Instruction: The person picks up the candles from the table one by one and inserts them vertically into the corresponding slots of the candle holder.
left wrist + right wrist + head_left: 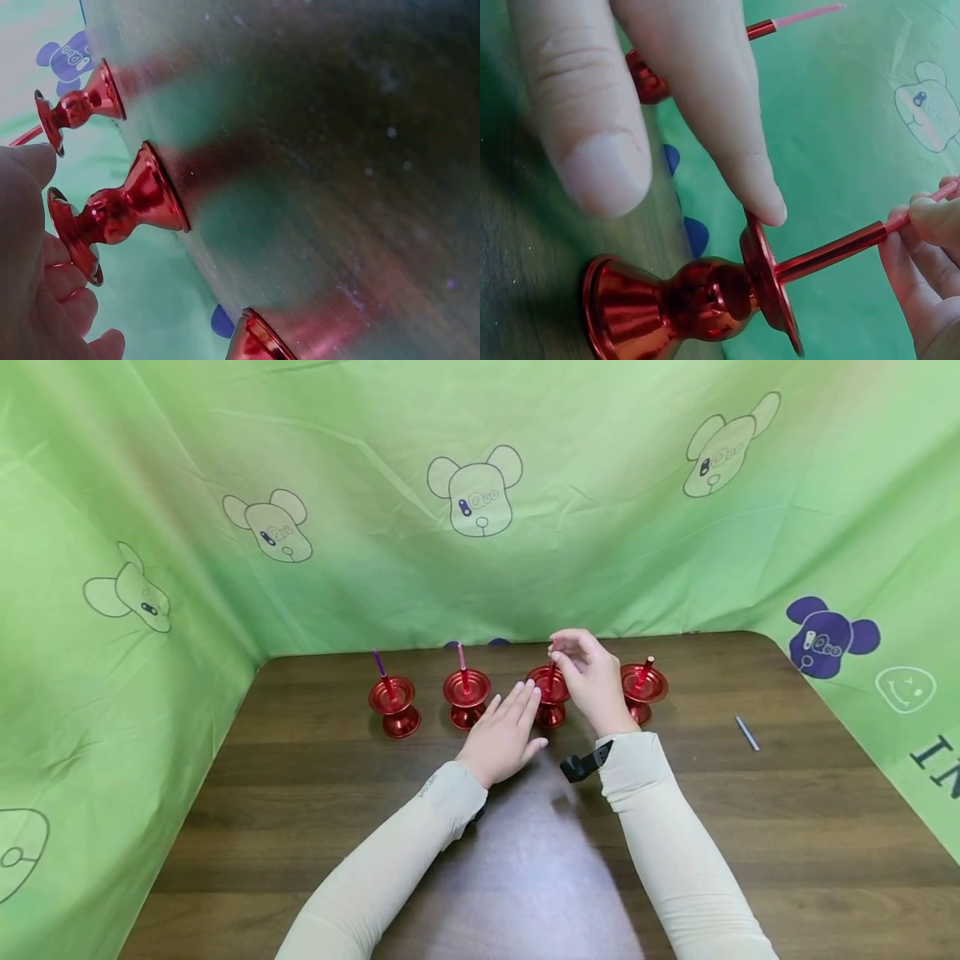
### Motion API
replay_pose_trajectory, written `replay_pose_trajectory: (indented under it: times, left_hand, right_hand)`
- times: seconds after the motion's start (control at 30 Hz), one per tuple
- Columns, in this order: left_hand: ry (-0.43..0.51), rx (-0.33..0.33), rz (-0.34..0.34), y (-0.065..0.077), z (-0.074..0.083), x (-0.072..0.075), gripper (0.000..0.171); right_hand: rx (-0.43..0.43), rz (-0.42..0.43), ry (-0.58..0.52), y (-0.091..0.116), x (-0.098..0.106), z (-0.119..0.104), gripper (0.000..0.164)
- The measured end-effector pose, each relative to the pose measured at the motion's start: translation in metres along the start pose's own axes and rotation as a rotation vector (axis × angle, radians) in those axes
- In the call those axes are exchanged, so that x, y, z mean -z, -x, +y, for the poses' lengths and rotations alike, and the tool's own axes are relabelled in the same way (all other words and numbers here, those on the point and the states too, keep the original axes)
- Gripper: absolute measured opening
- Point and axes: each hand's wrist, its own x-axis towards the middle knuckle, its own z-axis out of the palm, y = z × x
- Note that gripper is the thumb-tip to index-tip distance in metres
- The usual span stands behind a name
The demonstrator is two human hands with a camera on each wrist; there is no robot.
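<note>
My right hand (592, 681) pinches a thin pinkish-red candle (946, 192) between thumb and fingertips. The candle's lower end is at the top of the upright tube on a shiny red candle holder (712, 296). My left hand (502, 735) reaches to the same holder with its fingers extended, and a fingertip touches the dish rim in the right wrist view. In the left wrist view, parts of the left hand (26, 247) show beside the red holders. How deep the candle sits in the tube I cannot tell.
Left of the hands, one red holder (400, 721) carries a purple candle (378, 662) and another (466, 687) a pink candle (461, 655). A further holder (647, 683) stands at right, its tube pale-topped. A bluish-grey candle (747, 732) lies on the wooden table (750, 827). Green printed cloth (375, 427) surrounds the table.
</note>
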Motion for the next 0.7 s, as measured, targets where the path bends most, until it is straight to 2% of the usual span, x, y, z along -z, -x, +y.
replay_pose_trajectory:
  times: [0.33,0.53,0.7]
  left_hand:
    - [0.000,0.006,-0.009,-0.002,-0.001,0.002,0.076]
    - [0.013,0.005,-0.010,0.001,-0.001,0.001,0.076]
    - [0.002,-0.004,0.001,0.001,0.000,0.001,0.076]
  right_hand:
    - [0.003,-0.002,0.016,-0.002,-0.002,-0.001,0.020]
    - [-0.021,0.000,0.026,0.002,-0.004,-0.010,0.021]
    - [-0.038,0.016,-0.002,0.003,-0.002,-0.006,0.022]
